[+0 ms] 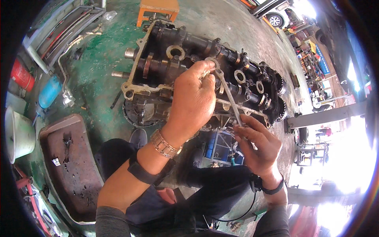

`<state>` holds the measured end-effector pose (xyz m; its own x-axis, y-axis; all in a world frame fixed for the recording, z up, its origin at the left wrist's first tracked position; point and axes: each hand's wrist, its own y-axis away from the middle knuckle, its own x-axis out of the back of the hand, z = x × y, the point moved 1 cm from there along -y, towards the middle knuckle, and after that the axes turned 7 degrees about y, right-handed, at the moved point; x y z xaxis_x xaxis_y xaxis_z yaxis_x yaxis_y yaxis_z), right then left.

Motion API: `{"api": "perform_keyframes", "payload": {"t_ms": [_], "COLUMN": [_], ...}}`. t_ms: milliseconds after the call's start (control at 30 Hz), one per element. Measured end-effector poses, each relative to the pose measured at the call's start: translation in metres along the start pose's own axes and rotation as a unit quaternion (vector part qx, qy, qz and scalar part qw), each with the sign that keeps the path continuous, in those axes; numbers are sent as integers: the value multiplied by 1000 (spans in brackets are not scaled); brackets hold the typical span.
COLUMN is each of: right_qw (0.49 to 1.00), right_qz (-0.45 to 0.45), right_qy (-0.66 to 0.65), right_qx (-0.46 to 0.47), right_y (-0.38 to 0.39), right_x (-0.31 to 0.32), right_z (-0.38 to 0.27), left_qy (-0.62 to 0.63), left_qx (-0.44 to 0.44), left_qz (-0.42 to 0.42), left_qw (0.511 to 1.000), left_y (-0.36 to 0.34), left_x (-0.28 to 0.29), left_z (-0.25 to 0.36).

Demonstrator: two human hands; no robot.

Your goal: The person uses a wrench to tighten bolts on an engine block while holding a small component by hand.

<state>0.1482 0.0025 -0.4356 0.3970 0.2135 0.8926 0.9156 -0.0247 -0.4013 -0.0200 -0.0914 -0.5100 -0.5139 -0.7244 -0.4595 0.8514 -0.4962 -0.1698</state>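
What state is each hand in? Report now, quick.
Left hand: curled at the upper end of the wrench; what it grips cannot be told.
Right hand: closed, holding the wrench.

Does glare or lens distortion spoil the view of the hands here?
Head view: glare whites out part of the right side; the picture curves toward its dark rim; the left hand, right hand and wrench lie outside the glare and look clear.

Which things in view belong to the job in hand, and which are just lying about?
In the job:
wrench, held in the right hand, the left hand at its upper end
opened engine under the wrench

Apparently lying about:
orange stool
pale bucket
blue cylinder
brown tray, though its role is unclear
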Motion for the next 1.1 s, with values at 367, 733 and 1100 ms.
{"api": "perform_keyframes", "payload": {"t_ms": [367, 733, 1100], "right_qw": [992, 974, 898], "right_qz": [-6, -2, 37], "right_qy": [-30, -163, -293], "right_qx": [-120, -159, -326], "right_y": [3, 5, -13], "right_x": [7, 12, 10], "right_z": [1, 27, 77], "left_qy": [-147, -117, -107], "left_qx": [-121, -83, -40], "left_qz": [-9, -13, -12], "left_qw": [982, 990, 993], "left_y": [0, 2, 3], "left_x": [1, 1, 0], "left_z": [2, 10, 12]}}
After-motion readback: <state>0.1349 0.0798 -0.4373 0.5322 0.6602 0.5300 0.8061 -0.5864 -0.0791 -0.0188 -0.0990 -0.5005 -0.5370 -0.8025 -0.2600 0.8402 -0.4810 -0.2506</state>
